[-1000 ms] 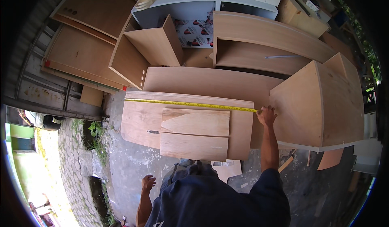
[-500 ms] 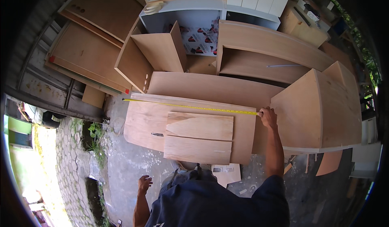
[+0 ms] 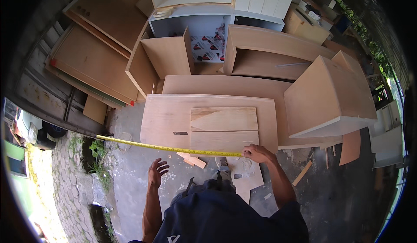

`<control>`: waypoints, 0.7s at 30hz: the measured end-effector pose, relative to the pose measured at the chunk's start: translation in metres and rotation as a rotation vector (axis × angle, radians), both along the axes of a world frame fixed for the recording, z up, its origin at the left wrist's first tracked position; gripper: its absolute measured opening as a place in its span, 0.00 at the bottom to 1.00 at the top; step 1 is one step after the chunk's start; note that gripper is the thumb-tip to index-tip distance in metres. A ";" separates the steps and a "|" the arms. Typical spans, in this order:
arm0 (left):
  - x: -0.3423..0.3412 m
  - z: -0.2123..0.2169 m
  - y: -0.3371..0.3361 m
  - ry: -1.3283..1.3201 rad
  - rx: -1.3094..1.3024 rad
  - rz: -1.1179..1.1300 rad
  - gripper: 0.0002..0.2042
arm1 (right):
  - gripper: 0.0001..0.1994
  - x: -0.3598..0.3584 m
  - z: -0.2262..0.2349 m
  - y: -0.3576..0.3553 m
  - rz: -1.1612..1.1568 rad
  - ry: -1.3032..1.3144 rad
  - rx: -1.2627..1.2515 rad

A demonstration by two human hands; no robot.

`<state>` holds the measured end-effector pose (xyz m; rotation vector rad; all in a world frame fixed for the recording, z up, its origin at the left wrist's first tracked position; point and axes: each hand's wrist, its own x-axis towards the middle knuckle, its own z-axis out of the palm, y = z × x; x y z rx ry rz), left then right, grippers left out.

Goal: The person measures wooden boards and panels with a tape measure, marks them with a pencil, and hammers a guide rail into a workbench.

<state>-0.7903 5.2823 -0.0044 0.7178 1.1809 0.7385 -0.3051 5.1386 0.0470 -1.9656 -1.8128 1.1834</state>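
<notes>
My right hand [image 3: 258, 153] is closed around the near end of a yellow tape measure [image 3: 173, 148]. The blade stretches out to the left in front of the panels, its far end free in the air beyond their left edge. My left hand [image 3: 157, 172] hangs just below the blade with fingers spread, holding nothing. In front of me lies a large light plywood panel [image 3: 167, 117] with a small slot. Two smaller boards lie on it side by side, a far board [image 3: 223, 118] and a near board [image 3: 230, 141].
A plywood box cabinet [image 3: 315, 99] stands on the right, an open-fronted carcass [image 3: 278, 47] behind. Large sheets [image 3: 91, 65] lean at the left. Wood offcuts [image 3: 193, 160] and a cut panel [image 3: 247, 180] lie on the concrete floor around my feet.
My right hand has drawn the tape measure back toward me and left, off the panel's far edge. My left hand has risen slightly with its fingers spreading. The view has shifted.
</notes>
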 end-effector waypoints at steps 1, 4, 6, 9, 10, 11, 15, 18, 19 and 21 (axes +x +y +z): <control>-0.005 0.003 0.002 -0.055 -0.036 0.058 0.27 | 0.15 -0.030 -0.003 -0.012 0.039 0.018 -0.033; -0.016 0.000 0.000 -0.195 -0.020 0.208 0.21 | 0.15 -0.108 0.000 -0.045 0.027 0.084 -0.118; -0.032 -0.013 -0.010 -0.199 0.018 0.280 0.12 | 0.15 -0.158 0.003 -0.056 0.028 0.131 -0.151; -0.053 -0.018 -0.028 -0.222 -0.058 0.365 0.08 | 0.15 -0.201 0.004 -0.061 -0.017 0.112 -0.146; -0.059 -0.019 -0.033 -0.232 -0.060 0.397 0.08 | 0.15 -0.213 0.004 -0.061 -0.017 0.062 -0.097; -0.063 -0.014 -0.036 -0.217 -0.042 0.352 0.07 | 0.15 -0.224 0.005 -0.060 -0.028 0.016 -0.050; -0.088 -0.006 -0.044 -0.218 -0.094 0.294 0.07 | 0.13 -0.252 0.017 -0.032 0.017 -0.087 -0.018; -0.104 -0.019 -0.055 -0.174 -0.162 0.303 0.11 | 0.14 -0.260 0.029 -0.006 0.052 -0.227 -0.010; -0.107 -0.024 -0.056 -0.170 -0.194 0.306 0.11 | 0.14 -0.260 0.031 0.004 0.085 -0.365 0.021; -0.117 -0.027 -0.057 -0.181 -0.219 0.337 0.12 | 0.15 -0.260 0.041 0.031 0.122 -0.374 -0.041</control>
